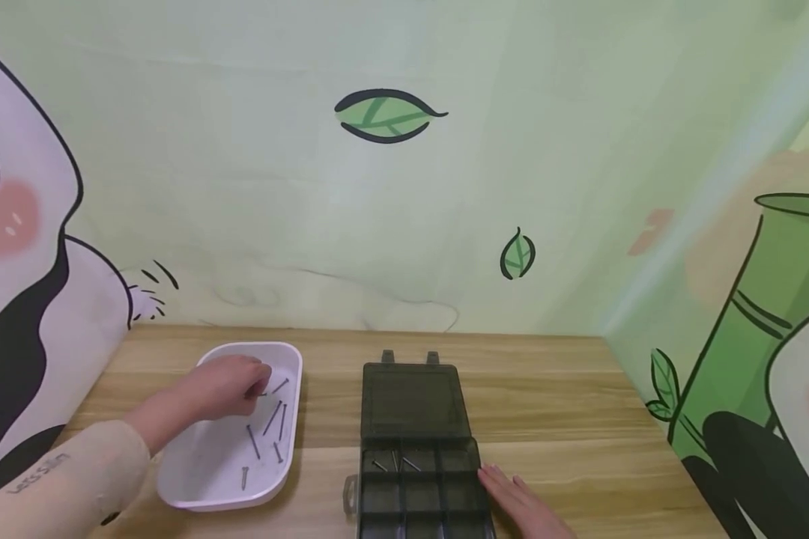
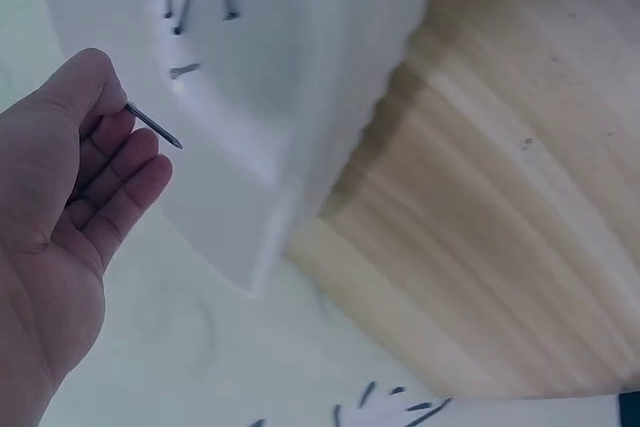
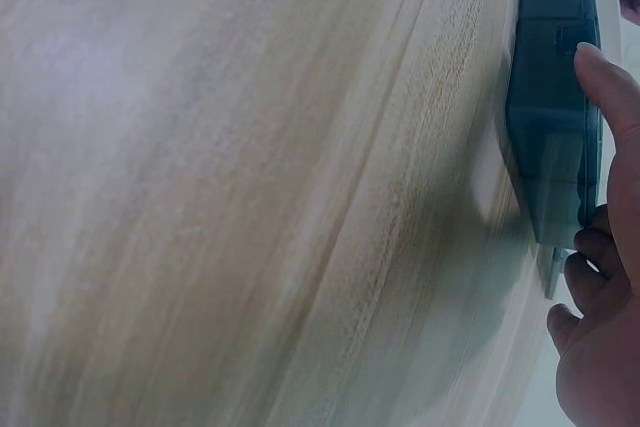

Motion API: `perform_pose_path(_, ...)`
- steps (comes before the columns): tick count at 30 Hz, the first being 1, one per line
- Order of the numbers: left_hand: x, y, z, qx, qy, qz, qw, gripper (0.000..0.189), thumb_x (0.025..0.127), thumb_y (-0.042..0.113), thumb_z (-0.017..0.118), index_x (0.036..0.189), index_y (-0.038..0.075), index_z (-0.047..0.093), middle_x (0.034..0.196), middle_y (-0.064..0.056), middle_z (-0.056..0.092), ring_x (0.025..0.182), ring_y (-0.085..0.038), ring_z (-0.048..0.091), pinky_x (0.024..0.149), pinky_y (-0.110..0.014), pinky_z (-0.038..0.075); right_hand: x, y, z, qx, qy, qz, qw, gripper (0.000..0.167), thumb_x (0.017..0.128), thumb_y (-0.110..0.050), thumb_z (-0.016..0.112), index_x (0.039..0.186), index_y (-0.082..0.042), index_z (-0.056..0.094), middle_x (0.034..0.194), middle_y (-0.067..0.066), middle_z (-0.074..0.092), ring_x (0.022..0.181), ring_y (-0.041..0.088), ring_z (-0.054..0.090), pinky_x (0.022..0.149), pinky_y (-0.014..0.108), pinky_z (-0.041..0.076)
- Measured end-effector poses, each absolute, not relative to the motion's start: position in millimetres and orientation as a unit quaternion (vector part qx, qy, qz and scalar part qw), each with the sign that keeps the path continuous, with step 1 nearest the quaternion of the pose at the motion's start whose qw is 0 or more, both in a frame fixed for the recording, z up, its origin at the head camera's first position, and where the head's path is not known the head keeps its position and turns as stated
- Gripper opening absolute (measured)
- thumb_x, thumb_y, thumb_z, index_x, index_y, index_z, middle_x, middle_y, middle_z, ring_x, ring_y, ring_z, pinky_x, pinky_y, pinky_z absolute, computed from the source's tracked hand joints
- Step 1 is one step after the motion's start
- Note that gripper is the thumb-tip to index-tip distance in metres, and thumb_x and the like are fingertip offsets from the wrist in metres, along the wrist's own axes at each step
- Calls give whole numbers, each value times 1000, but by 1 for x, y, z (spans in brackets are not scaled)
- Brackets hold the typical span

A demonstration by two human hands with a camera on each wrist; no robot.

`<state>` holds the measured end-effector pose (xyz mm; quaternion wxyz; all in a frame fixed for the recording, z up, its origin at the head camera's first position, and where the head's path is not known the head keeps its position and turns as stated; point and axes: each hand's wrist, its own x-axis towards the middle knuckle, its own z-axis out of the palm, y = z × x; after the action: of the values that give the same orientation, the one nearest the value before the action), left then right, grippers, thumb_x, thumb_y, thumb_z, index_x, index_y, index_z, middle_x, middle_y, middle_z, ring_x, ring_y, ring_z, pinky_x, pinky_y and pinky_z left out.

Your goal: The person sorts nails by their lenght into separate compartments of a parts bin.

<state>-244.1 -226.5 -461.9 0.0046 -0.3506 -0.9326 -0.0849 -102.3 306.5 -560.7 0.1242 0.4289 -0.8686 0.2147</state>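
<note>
My left hand [image 1: 225, 385] reaches over the far part of a white plastic tray [image 1: 195, 479]. It pinches a thin grey screw [image 2: 155, 127] between thumb and fingers, its pointed end sticking out in the left wrist view. Several long and short screws [image 1: 253, 442] lie loose in the tray. Right of it stands a dark see-through compartment box [image 1: 418, 473], lid [image 1: 414, 400] folded back. A few screws [image 1: 410, 464] lie in its far row of compartments. My right hand [image 1: 522, 501] touches the box's right side with extended fingers; in the right wrist view one digit lies along its wall.
Both containers stand on a wood-grain tabletop [image 1: 580, 419], with a strip of wood between them. Behind it rises a pale green wall covering [image 1: 276, 187] printed with leaves, pandas and bamboo. A latch [image 1: 350, 495] juts from the box's left side.
</note>
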Motion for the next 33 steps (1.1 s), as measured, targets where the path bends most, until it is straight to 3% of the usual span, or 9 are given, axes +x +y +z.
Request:
perform_pose_path(6,-239,-207,-442,-377,-921,-92,24,32,72,-3,74,74,22,53,70,12,45,64,-4,41,59,-24,39,-102,306,-560,433,-869,198,139,85,105,-67,45,172,-19,22,166,9,46,157,-4,14,123,12,9)
perform_pose_path(18,-228,-150,-418,-424,-900,-101,12,28,75,-4,73,76,20,58,73,11,49,66,-5,43,59,-23,41,-95,302,-547,396,-889,212,91,94,97,-71,59,154,3,48,152,26,57,155,-7,22,121,9,8)
perform_pose_path(26,-228,-114,-419,-457,-882,-113,17,24,77,-3,71,77,18,59,74,8,54,66,-5,45,60,-22,43,-94,300,-541,383,-896,204,94,99,92,-73,65,150,6,53,151,25,58,150,15,45,120,8,7)
perform_pose_path(33,-225,-81,-422,-491,-864,-111,19,20,78,0,72,78,16,61,73,9,54,67,-6,47,63,-23,45,-95,302,-546,394,-891,206,96,96,94,-71,64,154,2,50,151,25,58,154,5,34,121,9,7)
